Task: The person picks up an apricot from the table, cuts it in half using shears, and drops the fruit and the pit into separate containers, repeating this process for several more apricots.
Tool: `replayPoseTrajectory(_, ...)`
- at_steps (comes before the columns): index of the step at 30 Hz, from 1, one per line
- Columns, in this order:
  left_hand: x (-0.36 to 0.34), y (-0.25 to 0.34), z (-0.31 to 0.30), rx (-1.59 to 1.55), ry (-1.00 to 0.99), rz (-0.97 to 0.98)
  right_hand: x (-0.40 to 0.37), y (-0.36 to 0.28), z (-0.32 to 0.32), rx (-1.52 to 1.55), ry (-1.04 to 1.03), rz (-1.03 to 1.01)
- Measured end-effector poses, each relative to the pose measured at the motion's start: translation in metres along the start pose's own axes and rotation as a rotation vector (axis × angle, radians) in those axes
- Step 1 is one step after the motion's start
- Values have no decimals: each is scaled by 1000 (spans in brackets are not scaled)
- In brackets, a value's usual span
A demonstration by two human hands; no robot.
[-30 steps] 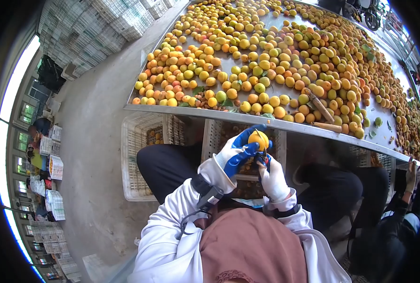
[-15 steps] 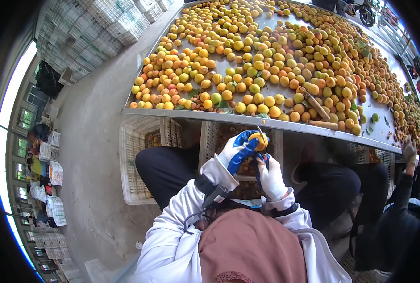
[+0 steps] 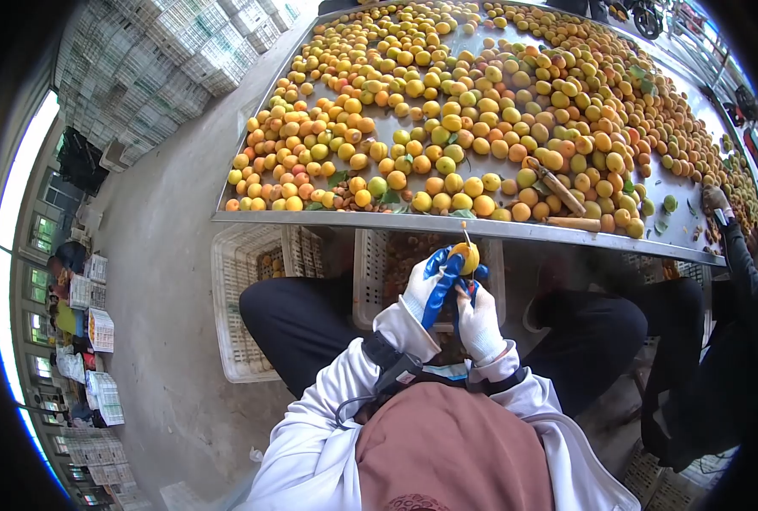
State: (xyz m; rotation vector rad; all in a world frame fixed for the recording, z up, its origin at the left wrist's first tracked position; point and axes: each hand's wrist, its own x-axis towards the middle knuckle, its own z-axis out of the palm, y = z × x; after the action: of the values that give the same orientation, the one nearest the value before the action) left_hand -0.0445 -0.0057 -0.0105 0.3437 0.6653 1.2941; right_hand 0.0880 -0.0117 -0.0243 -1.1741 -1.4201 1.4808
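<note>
My left hand (image 3: pixel 430 285), in a white glove with blue-coated fingers, is closed around a yellow apricot (image 3: pixel 463 257). Close beside it, my right hand (image 3: pixel 478 319) in a similar glove is closed on a small knife (image 3: pixel 465 228), whose thin blade stands up past the fruit; most of the handle is hidden in the fingers. Both hands are just short of the metal table's front edge (image 3: pixel 379 220), above a white plastic crate (image 3: pixel 366 264) with brownish pieces in it.
Many apricots (image 3: pixel 447 128) cover the table, with leaves and two wooden-looking handles (image 3: pixel 574 224) near the edge. Another white crate (image 3: pixel 225 298) stands at left. A co-worker's gloved hand (image 3: pixel 717 201) is over fruit at right. Stacked crates (image 3: pixel 157 68) stand behind.
The knife blade, which lay across the apricot's face, now shows mostly above it, with an orange bit at its tip. The co-worker's hand has moved farther onto the table.
</note>
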Motion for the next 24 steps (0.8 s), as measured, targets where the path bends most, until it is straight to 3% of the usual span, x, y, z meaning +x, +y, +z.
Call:
replayPoseTrajectory(3,8,-6,-13,560,116,250,-2,8,3,-64,-43,-122)
replayPoseTrajectory(6,10,-6,-16,580,204,219,-3,1,4,77,-70,-90)
replayPoseTrajectory(7,7,-1,-12,571,228,127,-2,1,2,78,-68,-92)
replayPoseTrajectory(9,3,6,0,526,218,93,-1,-3,-5,364,-255,259)
replayPoseTrajectory(10,1,7,2,482,210,58,-2,-8,-6,363,-255,260)
replayPoseTrajectory(12,0,6,1,467,208,71,-4,-20,-6,649,-315,458)
replayPoseTrajectory(14,-4,4,4,340,151,107,-2,-14,0,663,-273,424)
replayPoseTrajectory(17,-1,-1,-6,282,122,45,7,6,-12,1035,-508,713)
replayPoseTrajectory(18,-2,0,-5,205,88,-6,8,11,-11,1035,-507,715)
replayPoseTrajectory(21,-6,1,7,255,92,52,8,14,-6,1041,-551,614)
replayPoseTrajectory(23,-2,4,9,277,78,131,-1,2,4,396,-185,51)
replayPoseTrajectory(24,-1,6,5,277,73,139,-3,-5,1,392,-188,43)
